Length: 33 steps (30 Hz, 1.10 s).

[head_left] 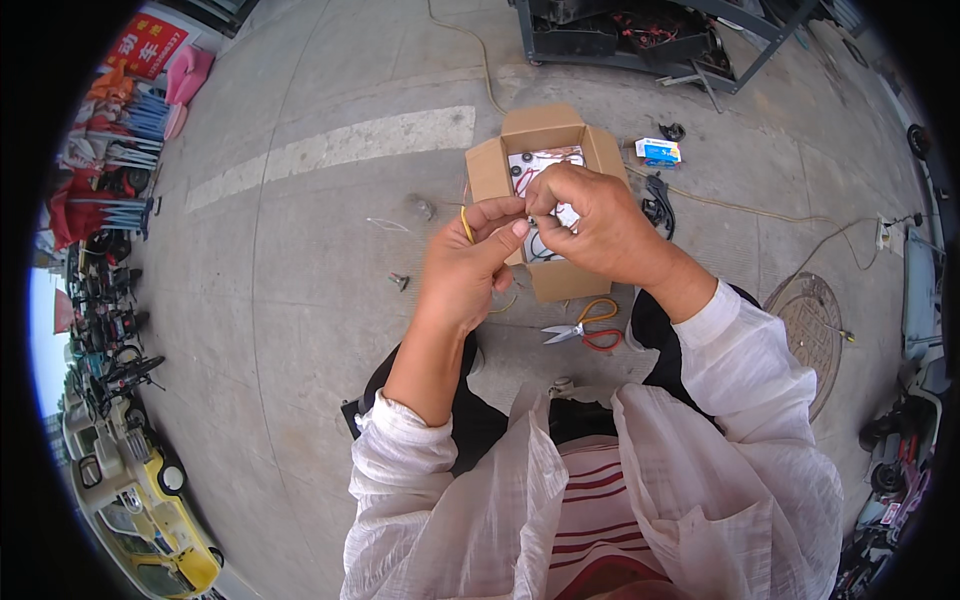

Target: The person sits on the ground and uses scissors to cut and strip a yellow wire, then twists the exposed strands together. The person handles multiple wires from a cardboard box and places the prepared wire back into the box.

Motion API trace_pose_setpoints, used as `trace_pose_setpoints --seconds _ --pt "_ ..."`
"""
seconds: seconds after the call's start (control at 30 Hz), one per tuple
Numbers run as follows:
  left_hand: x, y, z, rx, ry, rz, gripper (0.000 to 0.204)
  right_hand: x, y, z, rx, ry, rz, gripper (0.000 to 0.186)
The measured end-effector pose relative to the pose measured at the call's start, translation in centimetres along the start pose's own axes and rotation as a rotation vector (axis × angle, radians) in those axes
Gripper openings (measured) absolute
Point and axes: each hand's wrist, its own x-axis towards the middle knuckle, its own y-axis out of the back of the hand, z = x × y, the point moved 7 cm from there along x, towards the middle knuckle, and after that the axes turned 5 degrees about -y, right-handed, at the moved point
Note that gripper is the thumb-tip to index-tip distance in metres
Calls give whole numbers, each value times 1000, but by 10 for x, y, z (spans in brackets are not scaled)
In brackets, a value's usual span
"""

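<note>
In front of me, my left hand (450, 270) and my right hand (605, 220) meet at the fingertips over a cardboard box (553, 120). Both are closed in a pinch around a very small dark piece (532, 220), mostly hidden by the fingers. A yellow band (467, 224) lies across a left finger; whether it is wire or a ring I cannot tell. The open-flapped box holds red and dark wires and small round black parts (527, 158), partly covered by my right hand. Scissors (585, 325) with orange and red handles lie spread on the ground just nearer than the box.
Beyond the box's right side are a blue-and-white carton (658, 152) and a black cable (658, 205). A small metal part (399, 281) lies left of my hands. A dark metal cart (620, 45) stands at the back; a manhole cover (808, 335) is at right.
</note>
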Motion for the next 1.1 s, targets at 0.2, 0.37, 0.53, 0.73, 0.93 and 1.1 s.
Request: trace_pose_setpoints --seconds 0.2,0.37,0.53,0.73,0.93,1.1 --pt "0 5 -7 56 67 -22 13 1 -6 -10 -135 95 -38 16" --pt "0 10 -4 45 9 -2 11 0 -4 -2 80 -97 7 9" --pt "-1 12 1 -34 -19 59 10 -3 -6 30 536 -365 29 17" --pt "-1 5 0 37 -23 -6 9 -6 -22 23 641 -422 -150 16" --pt "0 7 -6 244 38 -94 10 -6 -21 28 476 -426 -144 19" --pt "7 7 -5 -55 -57 6 8 -20 -32 18 612 -729 -184 27"
